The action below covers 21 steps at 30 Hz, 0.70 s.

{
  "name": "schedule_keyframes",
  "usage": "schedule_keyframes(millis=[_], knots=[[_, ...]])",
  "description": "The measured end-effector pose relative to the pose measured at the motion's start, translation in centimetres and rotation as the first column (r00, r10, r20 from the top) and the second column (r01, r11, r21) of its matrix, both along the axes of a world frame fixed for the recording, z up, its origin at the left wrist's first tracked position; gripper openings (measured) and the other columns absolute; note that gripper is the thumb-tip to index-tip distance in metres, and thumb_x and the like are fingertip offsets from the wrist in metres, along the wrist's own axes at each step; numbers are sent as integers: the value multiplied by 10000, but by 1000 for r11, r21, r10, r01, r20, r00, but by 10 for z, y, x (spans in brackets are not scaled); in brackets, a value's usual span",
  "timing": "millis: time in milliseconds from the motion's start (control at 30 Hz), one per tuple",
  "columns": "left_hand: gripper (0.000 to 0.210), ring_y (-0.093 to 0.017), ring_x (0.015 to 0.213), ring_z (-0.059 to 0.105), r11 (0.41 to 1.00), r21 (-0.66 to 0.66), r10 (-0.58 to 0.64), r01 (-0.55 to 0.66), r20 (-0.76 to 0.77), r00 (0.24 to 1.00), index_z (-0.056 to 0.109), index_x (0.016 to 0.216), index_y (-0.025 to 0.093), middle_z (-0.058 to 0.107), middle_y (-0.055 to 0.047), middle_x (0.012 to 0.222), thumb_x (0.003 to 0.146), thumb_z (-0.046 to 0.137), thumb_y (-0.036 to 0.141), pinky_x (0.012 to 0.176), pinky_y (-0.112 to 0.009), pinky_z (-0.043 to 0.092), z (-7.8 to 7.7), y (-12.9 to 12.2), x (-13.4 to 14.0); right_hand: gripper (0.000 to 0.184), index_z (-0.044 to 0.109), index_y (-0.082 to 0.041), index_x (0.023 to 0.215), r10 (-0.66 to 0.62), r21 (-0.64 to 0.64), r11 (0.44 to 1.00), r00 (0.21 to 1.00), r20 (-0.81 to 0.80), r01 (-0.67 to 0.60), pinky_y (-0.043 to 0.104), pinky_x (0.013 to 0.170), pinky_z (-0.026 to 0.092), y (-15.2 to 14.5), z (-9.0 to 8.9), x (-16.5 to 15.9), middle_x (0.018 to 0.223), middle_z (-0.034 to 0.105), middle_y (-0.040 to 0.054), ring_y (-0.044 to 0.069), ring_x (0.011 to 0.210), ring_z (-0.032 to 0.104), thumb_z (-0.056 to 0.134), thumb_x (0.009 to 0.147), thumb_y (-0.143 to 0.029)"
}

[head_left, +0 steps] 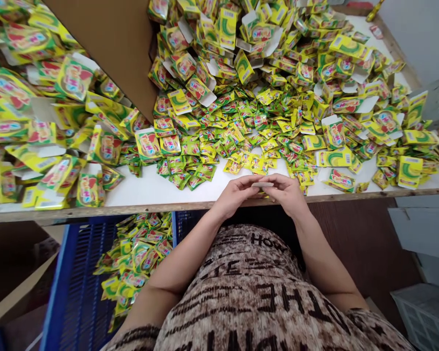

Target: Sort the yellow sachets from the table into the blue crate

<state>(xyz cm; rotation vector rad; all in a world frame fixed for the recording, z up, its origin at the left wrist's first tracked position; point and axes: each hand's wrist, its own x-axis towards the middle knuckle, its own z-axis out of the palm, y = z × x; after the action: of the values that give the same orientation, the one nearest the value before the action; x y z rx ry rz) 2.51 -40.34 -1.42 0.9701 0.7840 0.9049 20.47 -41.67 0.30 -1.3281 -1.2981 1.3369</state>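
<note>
My left hand point(237, 193) and my right hand point(286, 192) meet at the front edge of the table, fingers closed around a small carton point(262, 185) between them. Only the carton's pale end shows; my fingers cover the rest. Just beyond my fingertips lie small yellow and green sachets point(255, 161), heaped loosely on the white tabletop point(146, 187). Farther back rises a big pile of small yellow and green printed cartons point(227, 29), several with white flaps standing open.
A brown cardboard panel point(113, 44) slants across the back left, with more cartons point(73, 78) left of it. Below the table, a blue plastic crate point(73, 282) holds many sachets point(142, 258). White boxes point(417, 234) stand low on the right. Wooden edging point(95, 210) runs along the table front.
</note>
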Motion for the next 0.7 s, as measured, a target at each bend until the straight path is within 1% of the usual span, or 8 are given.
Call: schedule_keyframes(millis=[100,167,233,367,467,567,633,700], knots=[[333,-206,1018,697,970,65,236,-233,-40,971,765,1065,202,767,-68,1088,768,793,351,968,-358,534,-3,2,3,214,779,-272,1019,-56,157,986,998,13,54,256,561,502,3,2,-6,955,678,28,116,680,568,719,828,-346],[281,-194,978,704,928,146,359,-344,-98,928,784,1005,202,779,-59,1031,767,795,351,951,-347,543,-6,2,5,182,792,-275,973,-77,180,980,996,-40,83,259,573,530,7,0,-8,985,684,37,133,744,605,720,831,-362],[254,-188,970,706,903,207,408,-376,-147,901,792,987,209,783,-55,1016,780,785,356,949,-337,546,-10,3,6,179,793,-256,929,-124,148,980,989,-83,135,251,531,530,11,-4,-10,932,691,29,120,675,603,753,800,-373],[318,-175,926,713,903,214,407,-373,-142,902,769,1067,210,778,-60,1026,792,772,370,880,-317,575,-15,6,9,275,773,-214,940,-173,54,982,978,-118,181,232,474,512,16,-11,-11,753,679,-3,93,538,563,818,723,-378],[274,-151,859,712,893,299,391,-337,-144,909,770,1040,213,776,-48,969,795,776,336,810,-281,582,-15,9,8,271,774,-202,864,-183,77,979,978,-101,191,235,455,506,17,-13,-12,730,668,1,91,509,557,827,708,-417],[141,-152,879,716,807,520,429,-282,-186,884,787,944,223,779,-41,933,818,761,281,828,-283,579,-16,12,3,265,780,-222,820,-196,155,966,977,-84,207,255,464,533,16,-15,-12,826,669,25,101,544,576,823,708,-459],[135,-169,902,724,729,647,454,-225,-210,866,786,952,228,782,-46,936,824,755,260,859,-317,584,-17,14,0,242,783,-239,822,-190,202,958,978,-81,203,267,472,549,14,-18,-11,883,663,39,122,603,602,804,734,-463],[176,-181,917,731,667,728,452,-158,-226,863,778,986,230,783,-53,967,811,768,246,881,-343,588,-19,14,-3,192,786,-253,853,-192,265,944,980,-49,198,280,510,569,10,-21,-10,924,659,50,144,683,631,770,787,-433]])
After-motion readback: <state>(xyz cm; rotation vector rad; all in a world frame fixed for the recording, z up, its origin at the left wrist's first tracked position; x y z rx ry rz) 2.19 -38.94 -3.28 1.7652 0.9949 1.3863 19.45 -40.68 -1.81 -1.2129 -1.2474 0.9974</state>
